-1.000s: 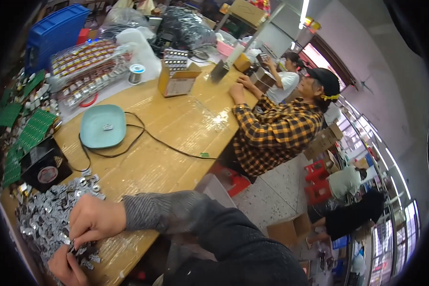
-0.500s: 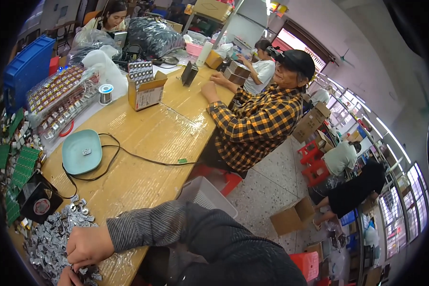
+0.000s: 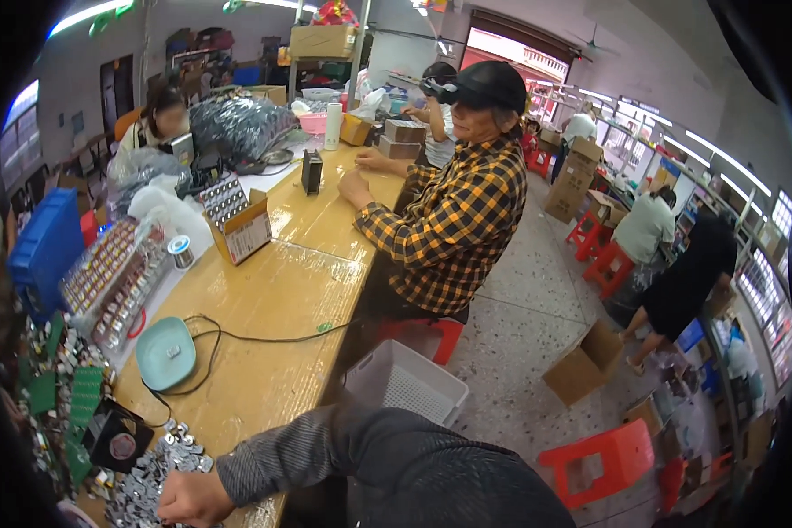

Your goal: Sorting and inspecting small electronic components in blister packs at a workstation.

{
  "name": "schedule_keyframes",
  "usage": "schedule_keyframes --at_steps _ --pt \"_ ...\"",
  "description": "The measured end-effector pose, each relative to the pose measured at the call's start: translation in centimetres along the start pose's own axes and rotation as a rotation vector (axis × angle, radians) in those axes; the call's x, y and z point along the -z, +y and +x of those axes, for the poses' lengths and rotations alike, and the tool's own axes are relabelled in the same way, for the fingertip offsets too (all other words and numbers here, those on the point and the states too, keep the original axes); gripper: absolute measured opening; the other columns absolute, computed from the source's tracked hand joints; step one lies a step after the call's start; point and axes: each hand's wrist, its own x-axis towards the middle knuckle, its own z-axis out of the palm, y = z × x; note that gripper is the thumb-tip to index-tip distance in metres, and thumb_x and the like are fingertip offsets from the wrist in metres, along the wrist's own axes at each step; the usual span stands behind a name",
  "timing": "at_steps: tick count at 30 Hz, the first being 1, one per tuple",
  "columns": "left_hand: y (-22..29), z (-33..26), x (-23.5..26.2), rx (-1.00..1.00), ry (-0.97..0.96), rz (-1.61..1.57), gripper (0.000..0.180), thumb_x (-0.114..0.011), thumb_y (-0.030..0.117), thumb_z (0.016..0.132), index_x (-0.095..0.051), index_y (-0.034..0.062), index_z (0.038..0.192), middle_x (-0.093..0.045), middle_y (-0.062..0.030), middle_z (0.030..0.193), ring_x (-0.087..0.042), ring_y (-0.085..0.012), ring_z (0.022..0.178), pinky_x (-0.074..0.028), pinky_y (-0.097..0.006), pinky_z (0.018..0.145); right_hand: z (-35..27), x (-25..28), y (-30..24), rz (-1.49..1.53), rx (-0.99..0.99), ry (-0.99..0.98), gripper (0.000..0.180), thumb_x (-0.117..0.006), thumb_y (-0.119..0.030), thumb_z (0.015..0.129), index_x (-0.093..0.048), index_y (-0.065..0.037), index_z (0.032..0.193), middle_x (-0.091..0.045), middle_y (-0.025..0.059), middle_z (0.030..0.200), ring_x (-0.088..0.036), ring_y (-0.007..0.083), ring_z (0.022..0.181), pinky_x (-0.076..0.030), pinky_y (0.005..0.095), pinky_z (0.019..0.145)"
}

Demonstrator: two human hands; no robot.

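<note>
Head view: right hand (image 3: 194, 498) rests knuckles-up on metal parts (image 3: 145, 484), grip unclear.

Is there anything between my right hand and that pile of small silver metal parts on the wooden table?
Nothing visible does. The right hand already rests at the edge of the pile of small silver metal parts; the black box sits off to the side.

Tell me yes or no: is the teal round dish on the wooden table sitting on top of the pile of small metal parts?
No: the teal round dish lies on bare wooden table, apart from the pile of small metal parts.
</note>
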Motion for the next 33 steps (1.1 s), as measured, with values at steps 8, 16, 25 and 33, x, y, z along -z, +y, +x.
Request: schedule_keyframes --at_steps 8,16,25,33 --pt "-0.5 0.7 0.0 -0.016 -0.006 -0.052 0.040 -0.052 0.031 0.102 -0.070 -0.0024 0.114 -0.069 -0.0263 0.107 -0.067 -0.0402 0.087 -0.053 -0.042 0.078 -0.5 -0.2 1.1 -0.176 0.196 0.006 0.020 -0.066 -0.011 0.074 -0.049 -0.001 0.070 -0.048 0.0133 0.061 -0.053 0.0358 0.057 -0.041 0.0448 0.050" --pt "0.2 2.7 0.9 0.050 0.027 -0.124 0.042 -0.049 0.028 0.106 -0.058 -0.0020 0.133 -0.063 -0.0148 0.127 -0.054 -0.0137 0.122 -0.042 -0.025 0.102 3.1 1.8 1.7 -0.072 -0.101 0.142 0.025 -0.067 -0.010 0.084 -0.055 0.000 0.065 -0.052 0.0124 0.057 -0.056 0.0327 0.054 -0.043 0.0416 0.051" --pt "-11.2 3.0 -1.1 -0.484 0.060 0.673 0.030 -0.066 0.025 0.096 -0.068 0.0039 0.118 -0.069 -0.0078 0.085 -0.065 -0.0202 0.069 -0.051 -0.031 0.058 3.0 3.3 1.3 0.629 -0.774 -0.112 0.025 -0.063 -0.006 0.090 -0.065 0.008 0.069 -0.063 0.0074 0.054 -0.063 0.0105 0.047 -0.050 0.0239 0.044" --pt "-2.1 2.9 -0.3 -0.490 0.229 -0.024 0.012 -0.065 0.006 0.077 -0.067 -0.0005 0.087 -0.063 -0.0185 0.070 -0.061 -0.0381 0.059 -0.046 -0.043 0.053 2.9 5.2 0.8 0.370 -0.644 -0.329 0.019 -0.066 -0.017 0.093 -0.072 -0.001 0.084 -0.064 0.0071 0.059 -0.062 0.0134 0.051 -0.047 0.0300 0.048"
